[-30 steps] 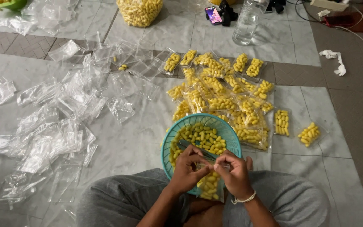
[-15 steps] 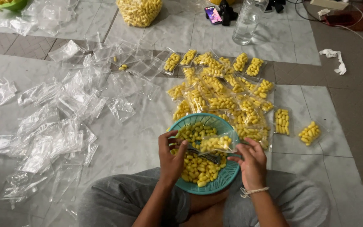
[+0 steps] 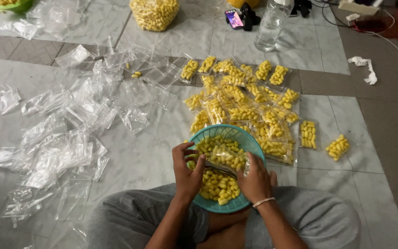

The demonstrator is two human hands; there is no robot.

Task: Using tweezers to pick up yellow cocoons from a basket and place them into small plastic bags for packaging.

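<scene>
A teal basket (image 3: 249, 142) full of small yellow oblong pieces rests on my lap. Over it I hold a clear plastic bag (image 3: 223, 155) filled with the same yellow pieces, lying flat across the basket. My left hand (image 3: 186, 169) grips the bag's left end, thumb on top. My right hand (image 3: 254, 181), with a white band at the wrist, pinches the bag's right end. Both hands hover just above the loose pieces in the basket.
A pile of filled yellow bags (image 3: 245, 108) lies beyond the basket on the tiled floor. Several empty clear bags (image 3: 65, 133) are scattered to the left. At the back stand a large bag of yellow pieces (image 3: 155, 13), a phone (image 3: 234, 19) and a clear bottle (image 3: 270, 25).
Both hands moved up from my lap to over the basket. The bag, held low and upright a second ago, now lies flat across the basket between my hands.
</scene>
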